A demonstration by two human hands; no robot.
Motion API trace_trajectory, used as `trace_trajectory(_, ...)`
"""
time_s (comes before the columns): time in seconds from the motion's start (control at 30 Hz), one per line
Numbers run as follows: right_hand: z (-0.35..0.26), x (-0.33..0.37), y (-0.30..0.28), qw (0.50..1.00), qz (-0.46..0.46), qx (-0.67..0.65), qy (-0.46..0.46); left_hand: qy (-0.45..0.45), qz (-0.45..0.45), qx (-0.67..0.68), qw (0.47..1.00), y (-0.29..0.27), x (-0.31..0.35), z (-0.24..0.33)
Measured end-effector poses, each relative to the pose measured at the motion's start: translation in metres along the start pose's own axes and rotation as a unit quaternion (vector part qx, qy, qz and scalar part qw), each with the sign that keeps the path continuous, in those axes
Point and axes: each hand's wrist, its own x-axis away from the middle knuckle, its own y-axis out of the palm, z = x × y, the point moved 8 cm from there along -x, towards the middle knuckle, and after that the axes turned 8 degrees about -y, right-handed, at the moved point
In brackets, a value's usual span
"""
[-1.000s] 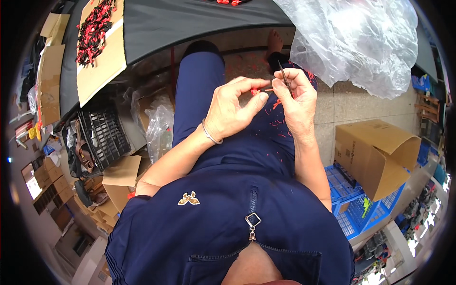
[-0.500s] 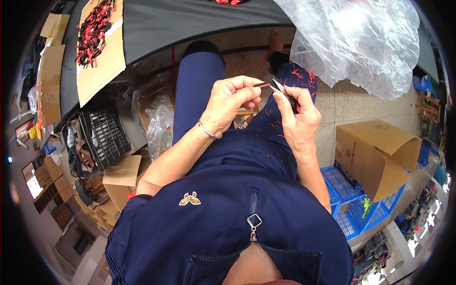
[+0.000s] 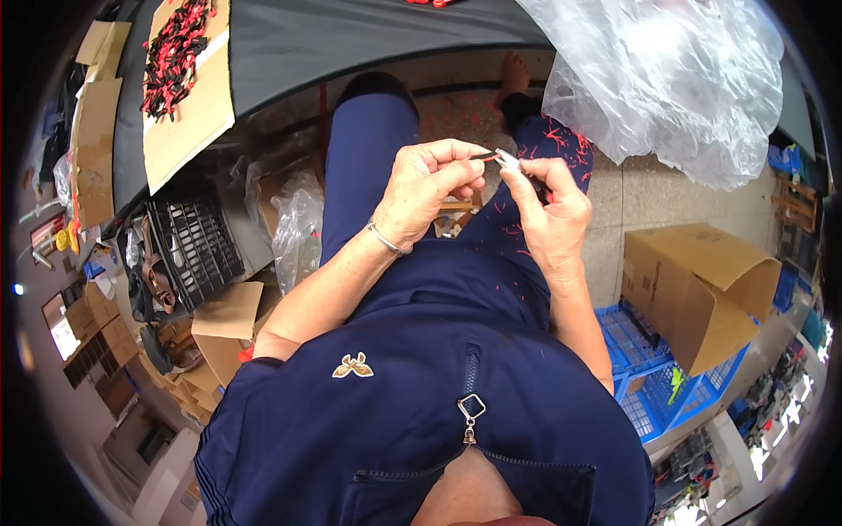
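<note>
Between the thumb and fingertips of my left hand (image 3: 419,193) is a small black piece with a red end (image 3: 487,157). My right hand (image 3: 559,215) is wrapped round small metal snips (image 3: 507,161), whose blades meet the red end of that piece. Only the blades show well; the handles are mostly hidden in my palm. Thin red scraps (image 3: 558,137) lie scattered over my dark blue trousers, most thickly on the right leg. A heap of similar black and red pieces (image 3: 175,61) rests on a cardboard sheet (image 3: 189,140) at the far left.
A black-covered table (image 3: 351,48) spans the far side, with a clear plastic bag (image 3: 667,88) hanging over its right part. To the right, an open cardboard box (image 3: 680,280) sits on blue plastic crates (image 3: 640,408). A black crate (image 3: 197,250) stands at left.
The snips' blades were spread apart beside the red end; now they are closed together at it. My left hand keeps its pinch in nearly the same place.
</note>
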Motion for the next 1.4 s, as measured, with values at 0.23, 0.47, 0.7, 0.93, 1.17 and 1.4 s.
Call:
trace_trajectory(0.23,0.016,-0.007,0.014,0.999,-0.008,-0.032,0.021,0.070,0.051,-0.045,0.995,-0.036,-0.004,0.017)
trace_trajectory(0.47,0.031,-0.013,0.021,0.995,-0.029,-0.078,0.054,0.299,0.327,-0.126,0.888,-0.191,0.027,0.152)
trace_trajectory(0.7,0.030,-0.027,0.037,0.993,-0.031,-0.097,0.064,0.410,0.627,-0.391,0.535,-0.309,0.061,0.237)
trace_trajectory(0.93,0.029,-0.026,0.041,0.991,-0.042,-0.097,0.080,0.449,0.364,-0.514,0.634,-0.134,-0.019,0.206)
trace_trajectory(1.17,0.035,-0.027,0.030,0.988,-0.033,-0.109,0.100,0.421,0.362,-0.532,0.640,-0.108,-0.086,0.206)
trace_trajectory(1.4,0.044,-0.026,0.027,0.992,-0.033,-0.096,0.077,0.337,0.392,-0.531,0.672,-0.130,-0.080,0.211)
